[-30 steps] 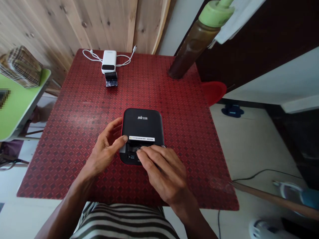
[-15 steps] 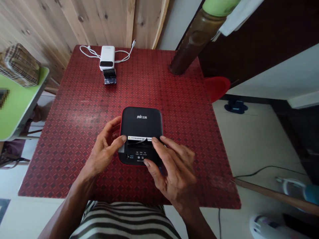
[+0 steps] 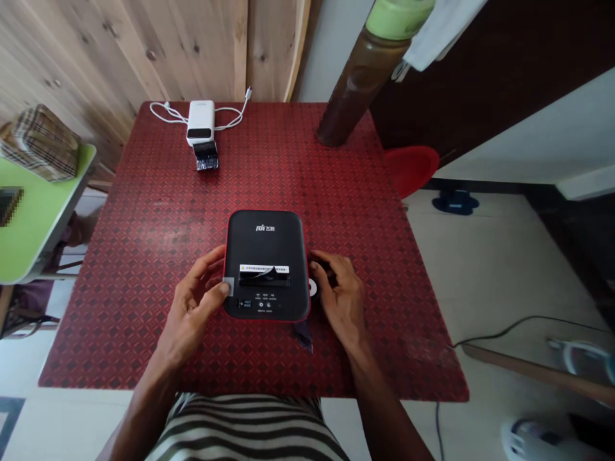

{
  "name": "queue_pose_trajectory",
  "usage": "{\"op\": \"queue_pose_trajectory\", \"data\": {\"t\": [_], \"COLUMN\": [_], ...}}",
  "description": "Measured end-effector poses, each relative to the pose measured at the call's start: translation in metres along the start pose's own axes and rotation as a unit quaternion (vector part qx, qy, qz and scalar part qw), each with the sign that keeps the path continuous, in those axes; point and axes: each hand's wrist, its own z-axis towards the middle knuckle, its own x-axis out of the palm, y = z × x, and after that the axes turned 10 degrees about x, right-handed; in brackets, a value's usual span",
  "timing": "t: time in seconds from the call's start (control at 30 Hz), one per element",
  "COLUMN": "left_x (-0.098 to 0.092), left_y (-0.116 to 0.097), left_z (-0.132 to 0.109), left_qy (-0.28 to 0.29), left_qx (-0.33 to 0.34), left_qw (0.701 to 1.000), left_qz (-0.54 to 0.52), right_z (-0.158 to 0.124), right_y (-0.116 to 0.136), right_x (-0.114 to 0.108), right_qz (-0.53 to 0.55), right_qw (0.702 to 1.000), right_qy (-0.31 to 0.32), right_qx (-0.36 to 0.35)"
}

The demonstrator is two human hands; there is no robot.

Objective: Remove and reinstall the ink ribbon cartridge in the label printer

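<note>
A black box-shaped device (image 3: 267, 246) with a red rim lies on the red patterned table (image 3: 144, 256). It has a white label, a slot with a dark strip curling out (image 3: 265, 275) and small buttons. My left hand (image 3: 195, 307) grips its left edge, thumb on top by a grey tab. My right hand (image 3: 339, 298) is curled at the device's right side around a small black-and-white round thing (image 3: 313, 288). A dark strip (image 3: 303, 334) trails from there over the table.
At the far side of the table lie a white power bank (image 3: 200, 120) with its cable and a small black item (image 3: 206, 155). A tall brown bottle (image 3: 353, 89) with a green cap stands far right. A green table (image 3: 33, 218) is at left, a red stool (image 3: 413, 168) at right.
My right hand has left the top of the device by the slot and dropped to its right side, closing on the round thing. The left hand has stayed on the left edge.
</note>
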Motion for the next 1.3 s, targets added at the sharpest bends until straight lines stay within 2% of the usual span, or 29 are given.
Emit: {"op": "queue_pose_trajectory", "data": {"t": [0.3, 0.6, 0.73, 0.87, 1.0, 1.1, 1.13, 1.2, 1.3], "left_x": [0.006, 0.014, 0.016, 0.017, 0.014, 0.009, 0.007, 0.002, -0.003], "left_y": [-0.009, -0.011, -0.010, -0.007, -0.006, -0.005, -0.003, 0.002, 0.013], "left_z": [0.002, -0.003, 0.000, 0.000, -0.003, -0.003, -0.002, 0.001, 0.007], "left_qy": [0.013, -0.030, -0.043, -0.029, -0.019, -0.001, 0.005, 0.007, -0.016], "left_qx": [0.017, -0.034, -0.033, -0.020, -0.005, 0.002, 0.005, 0.010, 0.017], "left_qw": [0.999, 0.999, 0.999, 0.999, 1.000, 1.000, 1.000, 1.000, 0.999], "left_qz": [0.031, -0.002, -0.001, -0.001, 0.012, 0.013, 0.009, -0.011, -0.030], "right_z": [-0.003, -0.003, -0.002, -0.002, 0.000, 0.009, 0.014, 0.025, 0.044], "right_y": [-0.004, -0.004, -0.004, -0.005, 0.010, 0.041, 0.053, 0.078, 0.108], "right_x": [0.007, 0.008, 0.009, 0.010, -0.005, -0.021, -0.025, -0.025, -0.010], "right_qz": [-0.009, -0.015, -0.014, -0.012, -0.011, -0.025, -0.032, -0.050, -0.136], "right_qw": [1.000, 0.999, 0.999, 0.998, 0.997, 0.988, 0.984, 0.971, 0.940], "right_qy": [-0.016, -0.024, -0.027, -0.033, -0.053, -0.072, -0.057, 0.021, 0.151], "right_qx": [-0.018, -0.038, -0.042, -0.046, -0.055, -0.131, -0.168, -0.233, -0.274]}}
